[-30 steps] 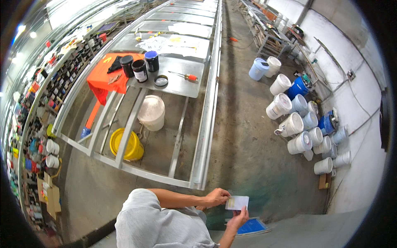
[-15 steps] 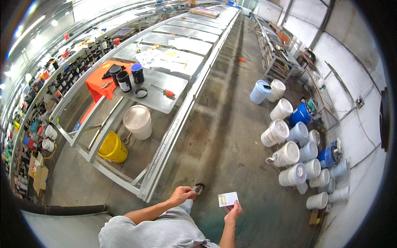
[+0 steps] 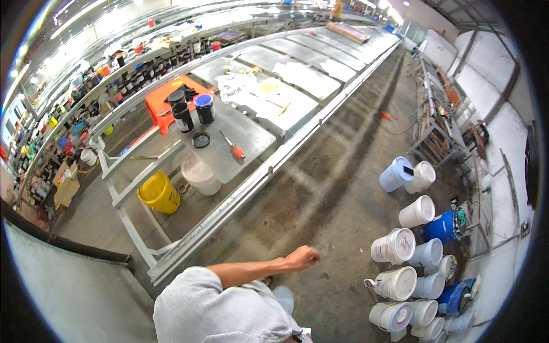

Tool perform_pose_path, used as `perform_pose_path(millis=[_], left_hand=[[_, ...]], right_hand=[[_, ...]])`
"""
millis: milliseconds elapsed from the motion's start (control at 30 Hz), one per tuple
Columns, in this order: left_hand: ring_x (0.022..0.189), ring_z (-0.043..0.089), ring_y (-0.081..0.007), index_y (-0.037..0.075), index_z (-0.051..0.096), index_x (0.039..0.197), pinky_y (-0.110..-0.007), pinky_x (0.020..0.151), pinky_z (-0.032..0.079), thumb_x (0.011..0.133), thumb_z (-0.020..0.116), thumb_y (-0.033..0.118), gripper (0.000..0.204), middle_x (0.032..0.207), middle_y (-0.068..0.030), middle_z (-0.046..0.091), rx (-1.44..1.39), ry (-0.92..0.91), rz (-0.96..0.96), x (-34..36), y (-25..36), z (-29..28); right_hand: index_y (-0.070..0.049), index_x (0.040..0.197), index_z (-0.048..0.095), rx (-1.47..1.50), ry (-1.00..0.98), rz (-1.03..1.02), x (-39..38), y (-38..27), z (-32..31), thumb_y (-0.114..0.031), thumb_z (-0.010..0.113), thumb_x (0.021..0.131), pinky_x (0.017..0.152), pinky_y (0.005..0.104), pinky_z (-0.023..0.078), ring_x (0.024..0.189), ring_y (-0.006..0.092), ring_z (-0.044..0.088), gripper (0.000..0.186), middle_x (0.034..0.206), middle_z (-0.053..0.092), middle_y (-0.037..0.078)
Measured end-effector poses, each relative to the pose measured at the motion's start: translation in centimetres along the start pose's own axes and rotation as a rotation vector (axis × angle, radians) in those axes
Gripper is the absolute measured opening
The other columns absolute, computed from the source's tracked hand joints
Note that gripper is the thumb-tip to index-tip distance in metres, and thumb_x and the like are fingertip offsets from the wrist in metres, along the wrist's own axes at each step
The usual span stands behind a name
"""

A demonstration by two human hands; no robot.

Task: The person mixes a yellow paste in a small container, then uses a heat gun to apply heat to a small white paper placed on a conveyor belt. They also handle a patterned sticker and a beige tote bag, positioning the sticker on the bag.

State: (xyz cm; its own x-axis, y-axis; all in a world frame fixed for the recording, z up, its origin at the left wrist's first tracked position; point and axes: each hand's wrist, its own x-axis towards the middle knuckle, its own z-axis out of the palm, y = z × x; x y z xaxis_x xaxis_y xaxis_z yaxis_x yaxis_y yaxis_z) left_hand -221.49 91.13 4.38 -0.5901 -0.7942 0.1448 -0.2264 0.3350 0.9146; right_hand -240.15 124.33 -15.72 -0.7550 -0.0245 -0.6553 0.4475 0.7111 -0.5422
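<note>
My left hand [image 3: 303, 258] reaches out over the concrete floor, in front of my grey sleeve. Its fingers are curled closed; whether anything is inside them I cannot make out. At the bottom edge, beside my shirt, only a corner of a white card [image 3: 307, 331] shows. My right hand is out of sight there. Ahead on the left, a metal table [image 3: 251, 140] bears dark jars, among them a jar with a blue top [image 3: 204, 108]. A black ring-shaped lid [image 3: 201, 139] and a screwdriver with a red handle [image 3: 238, 151] lie near them.
A long metal rail [image 3: 229, 208] edges the table frame. Beneath stand a yellow bucket [image 3: 159, 193] and a whitish bucket [image 3: 201, 176]. Several white and blue lidded buckets [image 3: 398, 283] line the right wall. An orange cloth [image 3: 163, 103] hangs off the table's far left.
My view has turned, shifting the table and buckets. My left hand has stretched out to the right and forward. The right hand with the white card has dropped out of view, save a card corner.
</note>
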Motion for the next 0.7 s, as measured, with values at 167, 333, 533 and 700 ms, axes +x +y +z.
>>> perform_pose_path(millis=[167,333,533,700], left_hand=[[0.082,0.064,-0.0335,0.001,0.065,0.095,-0.041,0.072,0.049,0.074,0.065,0.009,0.022,0.088,-0.0157,0.068,-0.065,-0.155,-0.119,9.8,-7.7,4.2],[0.083,0.064,-0.0313,0.007,0.071,0.089,-0.045,0.072,0.049,0.075,0.063,0.026,0.025,0.092,-0.0168,0.068,0.334,-0.429,-0.692,5.5,-27.1,4.4],[0.078,0.067,-0.0219,0.009,0.075,0.085,-0.04,0.065,0.052,0.076,0.068,0.025,0.02,0.088,-0.0082,0.072,0.09,-0.503,-1.382,6.0,-25.6,-2.5],[0.073,0.066,-0.0184,0.007,0.075,0.086,-0.034,0.061,0.053,0.079,0.069,0.02,0.016,0.081,-0.0045,0.071,-0.032,0.105,-1.396,15.5,-24.1,-2.9]], right_hand=[[0.001,0.104,0.061,-0.067,-0.011,0.018,5.3,-8.9,2.5,-0.016,0.06,0.082,0.061,0.0494,0.052,0.081,0.0322,0.065,0.027,0.098,0.064,0.016],[0.001,0.105,0.061,-0.106,-0.023,0.052,13.5,-19.1,5.6,-0.015,0.061,0.081,0.061,0.0505,0.052,0.082,0.033,0.065,0.029,0.099,0.064,0.016],[0.006,0.091,0.065,-0.026,0.051,-0.051,24.4,-37.6,9.8,-0.021,0.058,0.081,0.06,0.0483,0.055,0.08,0.0357,0.067,0.03,0.091,0.067,0.021],[0.002,0.089,0.067,-0.322,-0.132,-0.46,35.5,-53.9,18.6,-0.031,0.059,0.079,0.072,0.0481,0.048,0.079,0.0364,0.064,0.035,0.087,0.066,0.023]])
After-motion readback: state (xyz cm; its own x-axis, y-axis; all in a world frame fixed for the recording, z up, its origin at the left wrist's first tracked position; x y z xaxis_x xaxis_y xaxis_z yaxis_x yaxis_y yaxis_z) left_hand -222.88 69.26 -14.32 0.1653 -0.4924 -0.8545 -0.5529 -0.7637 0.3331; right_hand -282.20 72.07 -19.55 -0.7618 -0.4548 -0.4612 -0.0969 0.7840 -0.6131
